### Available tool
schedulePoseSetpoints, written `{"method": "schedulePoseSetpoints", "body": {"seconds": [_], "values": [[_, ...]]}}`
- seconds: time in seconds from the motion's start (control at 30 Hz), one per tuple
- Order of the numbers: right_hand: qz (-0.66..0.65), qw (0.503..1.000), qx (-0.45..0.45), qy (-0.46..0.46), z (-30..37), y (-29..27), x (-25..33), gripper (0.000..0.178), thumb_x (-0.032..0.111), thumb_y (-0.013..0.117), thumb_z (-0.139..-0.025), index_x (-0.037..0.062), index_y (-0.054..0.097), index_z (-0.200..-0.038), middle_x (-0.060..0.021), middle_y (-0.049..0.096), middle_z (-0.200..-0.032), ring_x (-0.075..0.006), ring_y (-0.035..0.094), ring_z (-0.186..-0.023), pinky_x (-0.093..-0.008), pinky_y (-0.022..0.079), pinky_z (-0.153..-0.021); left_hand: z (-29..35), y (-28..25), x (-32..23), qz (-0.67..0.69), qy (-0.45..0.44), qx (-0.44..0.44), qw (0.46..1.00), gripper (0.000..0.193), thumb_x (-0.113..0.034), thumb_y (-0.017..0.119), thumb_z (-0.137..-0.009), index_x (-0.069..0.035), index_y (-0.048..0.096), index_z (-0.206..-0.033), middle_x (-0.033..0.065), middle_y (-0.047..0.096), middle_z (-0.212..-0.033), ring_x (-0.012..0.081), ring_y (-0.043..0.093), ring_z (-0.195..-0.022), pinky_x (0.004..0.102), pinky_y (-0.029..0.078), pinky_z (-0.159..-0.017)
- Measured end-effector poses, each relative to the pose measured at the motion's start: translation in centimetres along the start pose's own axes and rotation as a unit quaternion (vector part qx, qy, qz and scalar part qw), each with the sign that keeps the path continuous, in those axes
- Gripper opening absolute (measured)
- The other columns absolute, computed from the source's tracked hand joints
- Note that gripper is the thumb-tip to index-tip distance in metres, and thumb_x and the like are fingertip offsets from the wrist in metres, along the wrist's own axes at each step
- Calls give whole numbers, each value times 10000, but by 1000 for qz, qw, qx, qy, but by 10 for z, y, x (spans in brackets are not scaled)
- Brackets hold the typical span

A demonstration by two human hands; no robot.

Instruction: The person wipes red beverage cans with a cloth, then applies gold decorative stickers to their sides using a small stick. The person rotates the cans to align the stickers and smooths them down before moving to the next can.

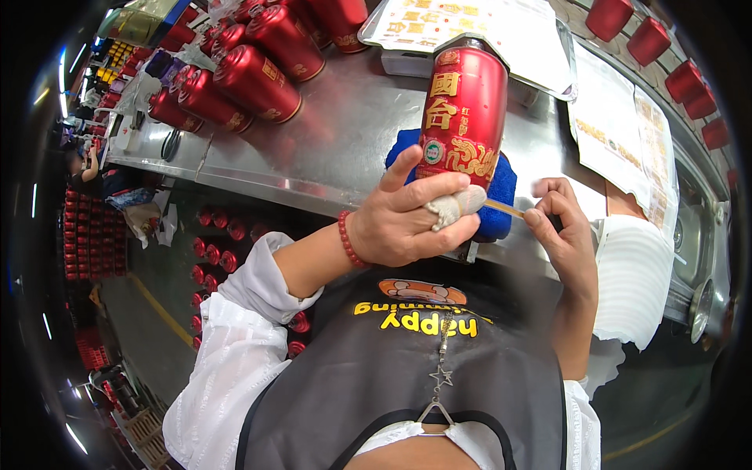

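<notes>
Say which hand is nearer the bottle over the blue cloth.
Left: the left hand is at the lower end of the red bottle; the right hand is to its right.

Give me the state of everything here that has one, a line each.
Nearest red bottle: set at the blue cloth
Blue cloth: bunched, partly hidden by the bottle
Left hand: at the bottle's lower end
Whitish finger wrap: worn on the left hand
Thin strip: straight, reaching from the wrap to the right hand
Right hand: pinching the strip
Other bottles on the table: grouped together
Apron: worn
</notes>
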State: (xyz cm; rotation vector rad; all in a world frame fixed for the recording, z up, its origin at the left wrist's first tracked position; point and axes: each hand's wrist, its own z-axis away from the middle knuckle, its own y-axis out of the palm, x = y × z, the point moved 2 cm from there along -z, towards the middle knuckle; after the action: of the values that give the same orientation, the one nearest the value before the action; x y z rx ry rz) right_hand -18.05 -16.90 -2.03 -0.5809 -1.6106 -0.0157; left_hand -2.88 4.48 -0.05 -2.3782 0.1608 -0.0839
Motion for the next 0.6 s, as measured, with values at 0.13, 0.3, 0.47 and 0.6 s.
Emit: {"method": "schedulePoseSetpoints", "body": {"seconds": [0.13,0.3,0.47,0.6], "values": [[5,1000,2,10,1,-3,5,237,159,718,-866,25,544,-775,-88,502,-1050,-176,485,-963,-261,389,-792,-2,4,8,83,-165,-27,982,508,-197,757,-819,-170,578,-1293,85,541,-1368,354,447,-1300,537,166,-1214],[-56,997,19,-48,5,-13,47,253,173,732,-843,33,539,-758,-114,502,-1076,-231,492,-1072,-314,381,-920,15,-3,10,115,-218,-57,968,401,-195,724,-882,-160,603,-1263,77,615,-1260,330,485,-1231,540,204,-1201],[-37,999,9,-33,7,-15,42,255,168,720,-862,36,533,-750,-112,501,-1078,-248,487,-1115,-341,366,-969,22,-3,2,36,-124,-63,990,198,-135,698,-867,-180,709,-1060,10,703,-1100,222,538,-1155,515,198,-1222],[0,999,20,27,5,-12,26,253,173,683,-895,55,499,-766,-100,488,-1098,-256,456,-1160,-378,335,-1031,24,-4,-2,-68,-55,-47,995,203,-175,686,-871,-250,703,-1059,-54,736,-1067,166,537,-1185,520,150,-1240]]}}
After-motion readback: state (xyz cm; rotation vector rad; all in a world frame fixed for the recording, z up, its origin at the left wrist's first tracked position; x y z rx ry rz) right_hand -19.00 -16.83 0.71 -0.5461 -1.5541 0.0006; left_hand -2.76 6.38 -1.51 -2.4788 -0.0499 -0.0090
